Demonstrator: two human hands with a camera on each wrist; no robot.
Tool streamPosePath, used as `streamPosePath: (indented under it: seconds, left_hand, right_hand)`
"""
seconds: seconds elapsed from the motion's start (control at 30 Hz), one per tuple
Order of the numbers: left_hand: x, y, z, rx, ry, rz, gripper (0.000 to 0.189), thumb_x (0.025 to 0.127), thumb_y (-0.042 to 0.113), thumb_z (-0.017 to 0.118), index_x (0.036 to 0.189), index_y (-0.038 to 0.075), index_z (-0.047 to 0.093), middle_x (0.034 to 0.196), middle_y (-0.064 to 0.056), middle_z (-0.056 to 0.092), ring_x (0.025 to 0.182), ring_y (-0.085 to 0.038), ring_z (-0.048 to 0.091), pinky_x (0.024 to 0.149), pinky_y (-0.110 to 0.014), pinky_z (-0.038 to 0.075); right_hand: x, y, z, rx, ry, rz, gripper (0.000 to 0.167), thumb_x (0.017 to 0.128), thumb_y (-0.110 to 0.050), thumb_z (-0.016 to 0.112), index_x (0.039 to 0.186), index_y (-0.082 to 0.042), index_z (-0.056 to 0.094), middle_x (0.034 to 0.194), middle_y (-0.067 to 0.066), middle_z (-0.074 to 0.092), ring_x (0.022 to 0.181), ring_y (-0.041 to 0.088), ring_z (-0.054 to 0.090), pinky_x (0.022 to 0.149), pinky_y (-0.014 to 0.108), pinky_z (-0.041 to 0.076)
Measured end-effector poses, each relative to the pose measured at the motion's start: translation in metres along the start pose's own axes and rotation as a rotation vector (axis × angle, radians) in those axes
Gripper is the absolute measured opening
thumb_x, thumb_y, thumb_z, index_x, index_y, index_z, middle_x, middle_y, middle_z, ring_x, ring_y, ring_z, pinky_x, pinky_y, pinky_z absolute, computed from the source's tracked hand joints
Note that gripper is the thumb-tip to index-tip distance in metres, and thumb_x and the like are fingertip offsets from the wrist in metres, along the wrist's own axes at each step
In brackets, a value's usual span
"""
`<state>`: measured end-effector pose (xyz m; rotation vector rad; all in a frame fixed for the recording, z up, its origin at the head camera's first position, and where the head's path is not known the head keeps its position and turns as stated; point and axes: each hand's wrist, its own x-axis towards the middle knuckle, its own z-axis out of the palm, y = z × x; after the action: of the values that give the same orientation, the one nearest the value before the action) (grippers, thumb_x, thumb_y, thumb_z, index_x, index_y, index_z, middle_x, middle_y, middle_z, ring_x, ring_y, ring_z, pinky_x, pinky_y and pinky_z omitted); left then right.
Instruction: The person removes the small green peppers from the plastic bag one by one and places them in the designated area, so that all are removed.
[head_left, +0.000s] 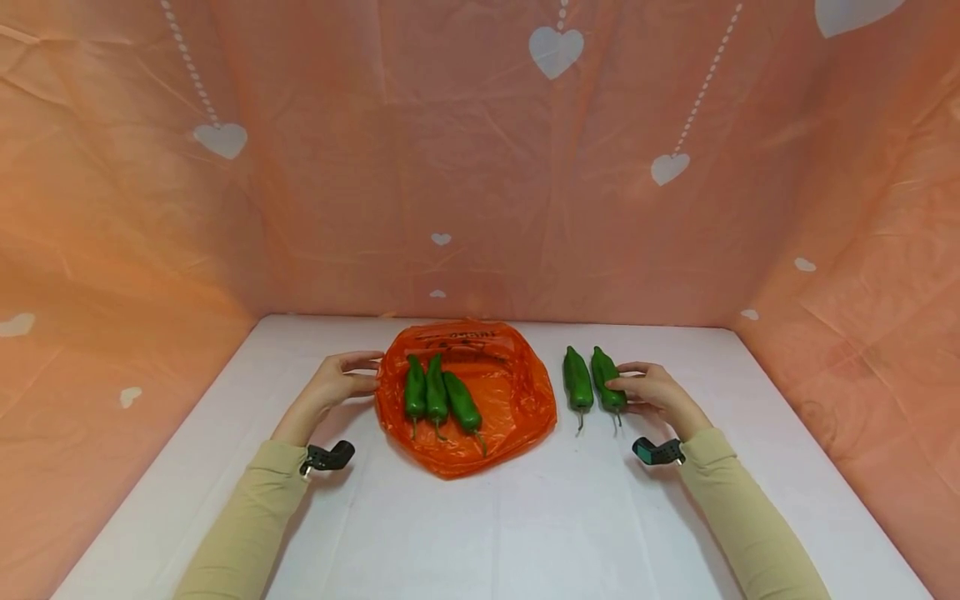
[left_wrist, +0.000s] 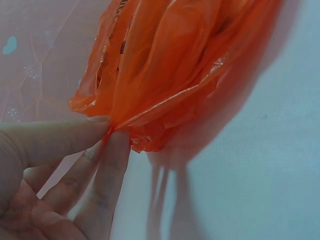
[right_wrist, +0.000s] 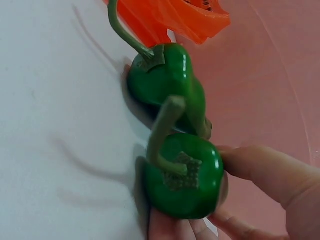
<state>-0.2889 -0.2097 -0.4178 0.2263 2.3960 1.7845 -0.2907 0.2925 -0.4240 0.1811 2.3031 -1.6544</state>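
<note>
Pinching with my left hand (head_left: 333, 387): orange bag (head_left: 517, 412), left edge, maybe so it won't slip. Three green peppers (head_left: 436, 394) inside. Right of bag, loose pepper (head_left: 577, 382), then rightmost pepper (head_left: 604, 372); my right hand (head_left: 654, 390) grips its sides, maybe against rolling.

The white, faintly creased table (head_left: 495, 533) spans the lower half of the head view, widening toward the bottom edge. An open orange plastic bag (head_left: 534, 408) lies on it at centre; right of centre lies a green pepper (head_left: 577, 379), with a second pepper (head_left: 604, 371) just beside it, stems toward the bottom.
</note>
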Motion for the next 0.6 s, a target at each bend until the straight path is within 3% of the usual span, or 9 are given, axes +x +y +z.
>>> streamPosePath:
  seconds: [0.27, 0.6]
  left_hand:
    - [-0.0004, -0.0003, 0.0000, 0.001, 0.006, -0.010, 0.055, 0.085, -0.005, 0.064, 0.137, -0.008, 0.045, 0.126, -0.033, 0.052, 0.103, -0.035, 0.063, 0.083, -0.042, 0.054]
    - [-0.0010, 0.0013, 0.0016, 0.003, 0.006, -0.002, 0.055, 0.084, -0.004, 0.066, 0.136, -0.009, 0.046, 0.125, -0.033, 0.053, 0.104, -0.036, 0.062, 0.080, -0.035, 0.056]
  right_hand:
    - [0.0011, 0.0013, -0.0002, -0.024, 0.001, -0.004, 0.068, 0.087, -0.016, 0.070, 0.138, 0.010, 0.034, 0.103, 0.013, 0.061, 0.079, 0.013, 0.061, 0.072, 0.031, 0.057]
    - [0.0026, 0.0025, 0.0009, 0.008, -0.018, -0.018, 0.068, 0.086, -0.014, 0.070, 0.138, 0.010, 0.033, 0.110, 0.018, 0.057, 0.081, 0.013, 0.062, 0.073, 0.032, 0.057]
